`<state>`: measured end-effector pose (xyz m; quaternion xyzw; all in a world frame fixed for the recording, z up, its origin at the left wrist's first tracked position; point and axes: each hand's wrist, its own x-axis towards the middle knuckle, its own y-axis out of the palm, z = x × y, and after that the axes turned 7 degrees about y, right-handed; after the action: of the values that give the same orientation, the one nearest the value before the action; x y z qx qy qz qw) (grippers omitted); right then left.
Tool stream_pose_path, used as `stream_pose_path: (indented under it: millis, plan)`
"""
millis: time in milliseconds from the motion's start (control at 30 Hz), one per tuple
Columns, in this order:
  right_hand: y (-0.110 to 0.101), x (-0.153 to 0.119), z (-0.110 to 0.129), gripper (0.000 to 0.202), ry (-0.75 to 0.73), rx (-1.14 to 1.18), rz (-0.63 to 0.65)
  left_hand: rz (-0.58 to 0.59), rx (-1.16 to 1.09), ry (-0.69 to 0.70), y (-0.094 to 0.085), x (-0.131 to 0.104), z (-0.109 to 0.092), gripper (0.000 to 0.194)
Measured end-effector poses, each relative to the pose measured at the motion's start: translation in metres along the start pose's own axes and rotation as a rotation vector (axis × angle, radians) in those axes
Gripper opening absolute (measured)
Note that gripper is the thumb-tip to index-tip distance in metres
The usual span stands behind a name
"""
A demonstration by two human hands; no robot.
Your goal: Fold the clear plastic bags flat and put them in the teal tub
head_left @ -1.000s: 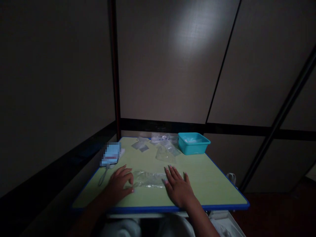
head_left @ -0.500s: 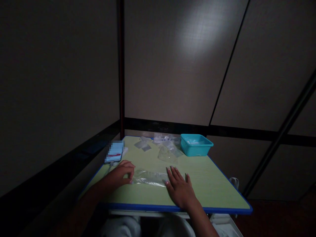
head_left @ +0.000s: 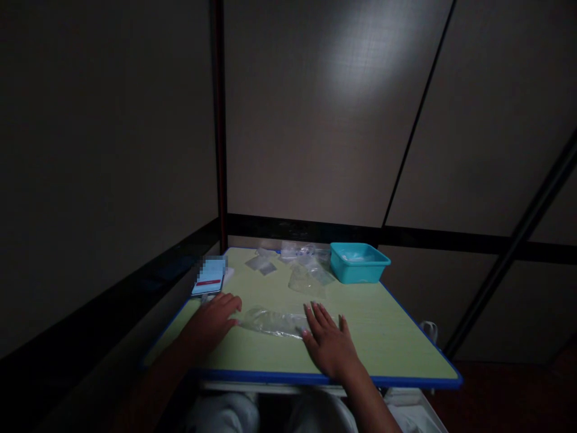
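A clear plastic bag (head_left: pixel 274 323) lies flattened lengthwise across the green tabletop (head_left: pixel 270 358). My right hand (head_left: pixel 331 346) rests palm down on the bag's right end, fingers spread and pointing away from me. At the bag's left end is my left hand (head_left: pixel 219 316), its fingers slightly bent and the thumb apart from them. The thumb tip comes close to the bag's edge; whether it touches is too dim to tell. Beyond the hands, another clear bag (head_left: pixel 304 281) lies loosely spread out.
Several clear plastic pieces (head_left: pixel 261 264) lie toward the back of the table. A turquoise basin (head_left: pixel 360 273) with clear plastic inside stands at the back right. A phone (head_left: pixel 210 276) with a lit screen is at the left edge. Walls close in behind and left.
My left hand has shifted a little left, and its fingers and thumb have parted from the bag's left end. The right hand stays flat in place.
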<state>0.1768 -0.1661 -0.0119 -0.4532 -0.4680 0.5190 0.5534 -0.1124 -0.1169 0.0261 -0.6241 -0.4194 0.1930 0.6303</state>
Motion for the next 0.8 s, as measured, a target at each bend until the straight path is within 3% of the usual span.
stream_pose_path:
  millis: [133, 267, 400, 500, 633, 800]
  plan:
    - [-0.002, 0.000, 0.001, 0.060, 0.001, 0.009, 0.005, -0.113, -0.011, -0.048, 0.016, -0.014, -0.017, 0.023]
    - [-0.002, 0.000, 0.002, 0.060, 0.003, 0.010, 0.005, -0.189, -0.048, -0.003, 0.040, -0.028, -0.063, 0.028]
    - [-0.003, 0.000, 0.001, 0.055, 0.005, 0.004, 0.018, -0.057, -0.076, 0.183, 0.064, -0.027, -0.115, 0.062]
    - [-0.003, 0.000, 0.001, 0.053, 0.000, -0.003, 0.022, 0.049, -0.091, 0.203, 0.072, -0.015, -0.137, 0.072]
    - [-0.003, 0.000, 0.001, 0.052, 0.001, -0.004, 0.015, 0.048, -0.075, 0.113, 0.072, -0.001, -0.144, 0.068]
    - [-0.001, 0.001, 0.002, 0.053, 0.005, 0.001, 0.009, 0.031, 0.005, 0.025, 0.074, -0.002, -0.128, 0.062]
